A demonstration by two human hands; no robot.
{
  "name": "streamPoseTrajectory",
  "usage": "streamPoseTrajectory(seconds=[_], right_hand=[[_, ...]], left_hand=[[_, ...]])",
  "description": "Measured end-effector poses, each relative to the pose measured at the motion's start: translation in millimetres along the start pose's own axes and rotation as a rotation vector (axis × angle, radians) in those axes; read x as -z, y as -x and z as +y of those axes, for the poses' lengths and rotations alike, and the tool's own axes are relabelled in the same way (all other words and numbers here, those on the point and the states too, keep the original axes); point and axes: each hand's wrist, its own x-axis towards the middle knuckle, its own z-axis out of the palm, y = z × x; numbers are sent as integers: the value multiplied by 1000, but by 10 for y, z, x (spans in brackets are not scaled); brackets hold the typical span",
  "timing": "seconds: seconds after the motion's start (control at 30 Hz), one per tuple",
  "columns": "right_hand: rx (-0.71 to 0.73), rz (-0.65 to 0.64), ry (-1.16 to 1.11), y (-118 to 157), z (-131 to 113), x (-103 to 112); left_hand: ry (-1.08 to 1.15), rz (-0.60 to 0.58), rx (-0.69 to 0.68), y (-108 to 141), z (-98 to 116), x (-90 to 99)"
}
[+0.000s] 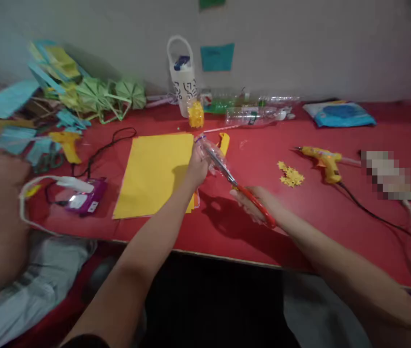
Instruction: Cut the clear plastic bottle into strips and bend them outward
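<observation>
My right hand (254, 203) is closed around the red handles of a pair of scissors (251, 195). Their metal blades point up and left, against a clear plastic bottle piece (214, 152) with a purple rim. That bottle piece is gripped by my left hand (198, 164), above the right side of a stack of yellow paper sheets (154, 174). Just behind the bottle piece lies a yellow curved object (223, 143), partly hidden. Small yellow star-shaped cutouts (290, 175) lie in a pile to the right of my hands.
Two yellow glue guns (323, 159) (68, 145) lie right and left with cords. A purple power box (86, 195) is at left, beside a co-worker's arm (2, 203). Clear bottles (251, 116), a white tumbler (184, 87), a blue packet (346, 115) and paper crafts (95, 94) line the back.
</observation>
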Motion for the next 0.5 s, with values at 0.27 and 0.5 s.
streamPoseTrajectory(seconds=[0.27, 0.5], right_hand=[[49, 3, -16, -34, -15, 16], [65, 5, -14, -17, -20, 30]], left_hand=[[-53, 7, -45, 8, 29, 13], [-28, -18, -25, 39, 143, -41]])
